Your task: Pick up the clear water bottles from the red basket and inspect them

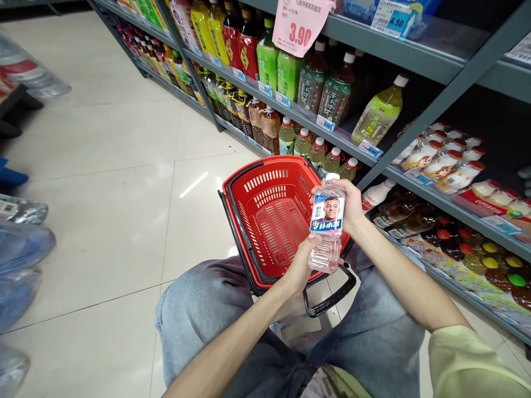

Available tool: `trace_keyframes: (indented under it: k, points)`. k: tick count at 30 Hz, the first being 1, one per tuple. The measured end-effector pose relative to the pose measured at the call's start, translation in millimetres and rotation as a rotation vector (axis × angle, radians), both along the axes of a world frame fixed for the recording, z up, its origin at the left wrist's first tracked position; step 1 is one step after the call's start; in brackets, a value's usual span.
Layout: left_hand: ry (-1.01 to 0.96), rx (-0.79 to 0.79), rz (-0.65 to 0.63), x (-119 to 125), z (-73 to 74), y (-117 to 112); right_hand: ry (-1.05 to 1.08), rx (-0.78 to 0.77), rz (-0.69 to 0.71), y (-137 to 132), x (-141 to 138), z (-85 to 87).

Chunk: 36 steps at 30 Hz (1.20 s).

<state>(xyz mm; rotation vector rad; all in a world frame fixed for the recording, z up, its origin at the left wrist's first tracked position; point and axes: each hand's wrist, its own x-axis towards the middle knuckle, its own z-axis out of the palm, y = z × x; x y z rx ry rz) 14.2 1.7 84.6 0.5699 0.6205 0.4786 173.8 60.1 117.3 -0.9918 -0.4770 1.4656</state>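
— Clear plastic, pale pink liquid: what do you have in hand?

— You hold a small bottle with a white cap and a blue-banded label, upright, over the near right rim of the red basket. It is above the basket, not in it.

— Fingers?

— Your left hand cups the bottle's base from the lower left, fingers curled onto the lower wall, thumb on the front. Your right hand wraps the shoulder and neck from behind, fingertips pressed together at the cap end. Both hands grip the bottle.

— Basket's place?

— It sits on the tiled floor just ahead of your knees in grey jeans, tilted toward you, black handles folded down along the rim. The right rim lies just beside the lowest shelf.

— Around you?

— Grey shelving runs along the right edge, stocked with tea and juice bottles; a pale green bottle leans alone on the middle shelf. A pink price tag hangs from the top shelf. Wrapped bottle packs lie at the left edge of the floor.
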Motion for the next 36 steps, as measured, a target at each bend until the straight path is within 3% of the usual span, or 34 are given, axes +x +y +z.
trace_keyframes:
  k: [26, 32, 36]
  points:
    - [0.025, -0.061, 0.002, -5.5, 5.3, 4.0, 0.025, -0.057, -0.029, 5.1, -3.1, -8.1]
    - [0.186, 0.033, 0.194, -4.3, -4.6, 4.8, -0.042, -0.042, -0.088, 5.7, -4.6, -11.4]
    - [0.265, -0.036, 0.298, -2.1, -8.4, 9.6, -0.177, -0.117, -0.301, 9.4, -10.7, -15.3]
